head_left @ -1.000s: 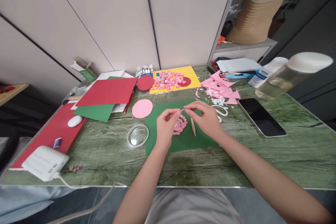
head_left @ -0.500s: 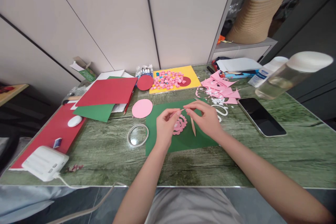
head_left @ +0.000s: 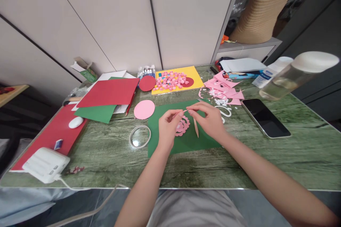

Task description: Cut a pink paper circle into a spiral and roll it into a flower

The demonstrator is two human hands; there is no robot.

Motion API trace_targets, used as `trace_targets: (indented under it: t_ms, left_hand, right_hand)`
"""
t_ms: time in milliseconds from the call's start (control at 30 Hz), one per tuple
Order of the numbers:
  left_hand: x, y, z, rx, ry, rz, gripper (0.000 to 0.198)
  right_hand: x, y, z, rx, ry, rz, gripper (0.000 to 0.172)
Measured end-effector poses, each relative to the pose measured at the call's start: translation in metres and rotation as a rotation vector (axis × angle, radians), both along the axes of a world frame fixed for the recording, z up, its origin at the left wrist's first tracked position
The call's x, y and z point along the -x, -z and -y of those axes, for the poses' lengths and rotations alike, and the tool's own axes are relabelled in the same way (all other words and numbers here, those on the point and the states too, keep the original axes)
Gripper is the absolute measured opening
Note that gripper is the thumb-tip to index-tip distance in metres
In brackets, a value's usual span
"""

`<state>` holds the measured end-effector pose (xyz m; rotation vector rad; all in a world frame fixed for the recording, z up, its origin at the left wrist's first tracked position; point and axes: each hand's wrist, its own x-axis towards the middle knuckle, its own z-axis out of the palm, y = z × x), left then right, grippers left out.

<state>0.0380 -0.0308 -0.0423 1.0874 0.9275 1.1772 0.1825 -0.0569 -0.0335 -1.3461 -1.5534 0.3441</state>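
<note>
Pale cabinet doors (head_left: 106, 14) behind a green-streaked table (head_left: 279, 163), with 1 green sheet (head_left: 189, 143) laid flat at the near middle. Just above that sheet, a thin pink strip (head_left: 185, 110), held up between 2 hands. Left hand (head_left: 167, 127): thumb and forefinger pinched together on the strip's left part. Right hand (head_left: 210, 120): likewise pinched, on the right part. Long axis running roughly side to side, fingertip to fingertip, with only a short length bare between; neither hand clearly nearer. Flat on the sheet below, a scalloped pink cutout (head_left: 182, 126), partly hidden by the left hand. Beside it, a pale pointed strip (head_left: 196, 128), tip toward the person. Too small to tell: any curl in the pinched piece.
</note>
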Motion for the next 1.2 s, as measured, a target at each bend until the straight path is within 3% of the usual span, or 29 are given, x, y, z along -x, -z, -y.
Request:
trace_targets:
  t_ms: [1200]
  left_hand:
    - [0.0010,0.0025,-0.0016,0.007,0.004,0.010,0.019]
  right_hand:
    - [-0.0003,-0.0002,0.0004,-0.008,-0.006,-0.014,0.010]
